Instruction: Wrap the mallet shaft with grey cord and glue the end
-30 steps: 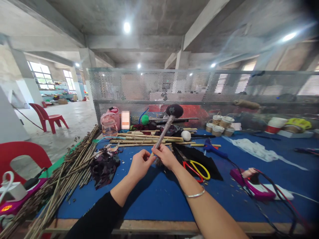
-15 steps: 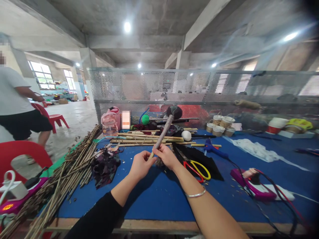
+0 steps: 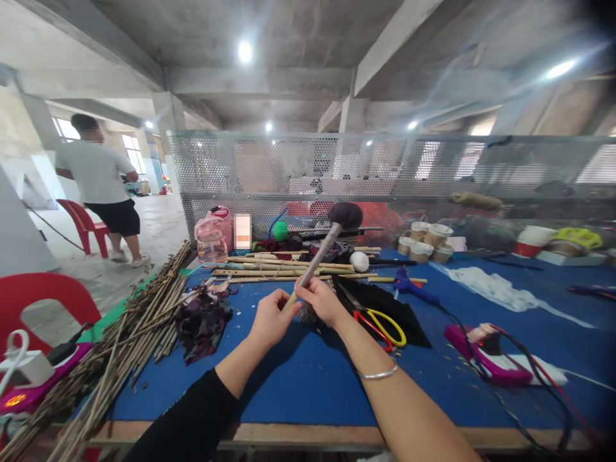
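Note:
Both my hands grip the lower end of a stick [image 3: 317, 258] wrapped in greyish material, with a dark rounded head [image 3: 347, 217] at its top. My left hand [image 3: 270, 316] is closed around the pale bottom end, and my right hand [image 3: 321, 301] pinches the wrapped shaft just above it. The stick slants up and away to the right, over the blue table [image 3: 303, 385]. Beneath my right hand a greyish bristly bundle [image 3: 308, 314] is partly hidden. Red and yellow handled scissors [image 3: 380, 326] lie on a black cloth [image 3: 409, 321] to the right.
Left lie bundled dry stalks [image 3: 144, 314] and a dark patterned cloth [image 3: 205, 327]. Bamboo sticks [image 3: 269, 268] and a white ball [image 3: 359, 262] lie behind my hands. A blue glue gun [image 3: 414, 287], corded power strip [image 3: 500, 359] and small pots [image 3: 426, 242] are right. A person [image 3: 103, 186] stands beyond.
The stick's dark head has swung slightly to the right and shows more fully. My hands keep their hold in nearly the same place. The person at the left has walked farther into the room.

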`<state>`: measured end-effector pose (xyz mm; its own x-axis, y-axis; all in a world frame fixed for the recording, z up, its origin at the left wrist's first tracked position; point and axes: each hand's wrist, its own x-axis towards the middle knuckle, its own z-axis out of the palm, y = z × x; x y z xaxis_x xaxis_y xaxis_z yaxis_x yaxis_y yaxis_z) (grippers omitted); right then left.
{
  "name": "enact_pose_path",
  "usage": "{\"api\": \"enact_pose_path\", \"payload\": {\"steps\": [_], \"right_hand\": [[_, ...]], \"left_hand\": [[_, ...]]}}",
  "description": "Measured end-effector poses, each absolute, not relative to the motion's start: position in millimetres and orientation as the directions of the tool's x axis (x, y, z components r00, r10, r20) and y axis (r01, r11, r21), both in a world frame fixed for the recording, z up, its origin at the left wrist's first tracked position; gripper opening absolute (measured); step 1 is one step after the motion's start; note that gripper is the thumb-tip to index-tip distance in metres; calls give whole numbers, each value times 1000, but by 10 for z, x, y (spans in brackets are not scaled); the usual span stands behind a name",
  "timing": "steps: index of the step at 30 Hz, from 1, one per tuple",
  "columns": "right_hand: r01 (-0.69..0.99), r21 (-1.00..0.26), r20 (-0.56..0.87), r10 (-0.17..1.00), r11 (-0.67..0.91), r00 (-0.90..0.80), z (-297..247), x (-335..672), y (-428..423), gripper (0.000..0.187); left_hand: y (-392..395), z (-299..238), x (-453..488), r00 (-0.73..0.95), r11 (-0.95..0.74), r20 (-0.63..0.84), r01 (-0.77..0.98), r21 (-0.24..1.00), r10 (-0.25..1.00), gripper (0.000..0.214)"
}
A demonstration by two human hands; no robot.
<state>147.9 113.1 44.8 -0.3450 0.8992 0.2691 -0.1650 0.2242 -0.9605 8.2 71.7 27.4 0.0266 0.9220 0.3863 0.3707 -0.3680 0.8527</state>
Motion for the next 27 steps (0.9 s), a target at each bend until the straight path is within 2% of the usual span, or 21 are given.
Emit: {"api": "enact_pose_path", "payload": {"steps": [2,5,8,10,14,17,22,24,27], "right_hand": [[-172,-968,236,898,184,-372,461,1496,1110,39],[-181,-976,187,881,118,-435,474,1532,1080,40],[-202,-975,179,866,93,-466,465,1535,1080,38],[-198,-974,189,872,109,-451,452,1516,1095,38],[-165,-969,236,896,186,-376,440,1470,1119,40],[-165,-974,205,903,152,-377,459,1477,1106,40],[-224,-974,135,870,28,-475,484,1524,1077,42],[-217,-976,128,869,25,-477,469,1521,1084,41],[-173,-981,151,894,84,-422,430,1495,1109,39]], "left_hand": [[718,292,80,62,-337,333,265,903,941,35],[709,322,78,174,-204,185,100,974,967,44],[704,321,76,260,-110,91,57,992,961,49],[708,303,75,214,-179,149,130,975,965,47],[722,273,79,10,-363,380,320,875,925,34],[722,295,91,35,-293,293,224,929,955,37],[715,353,98,245,-30,54,-100,995,968,46],[724,350,83,252,-8,32,-98,995,967,47],[744,323,50,134,-138,128,68,988,983,42]]}}
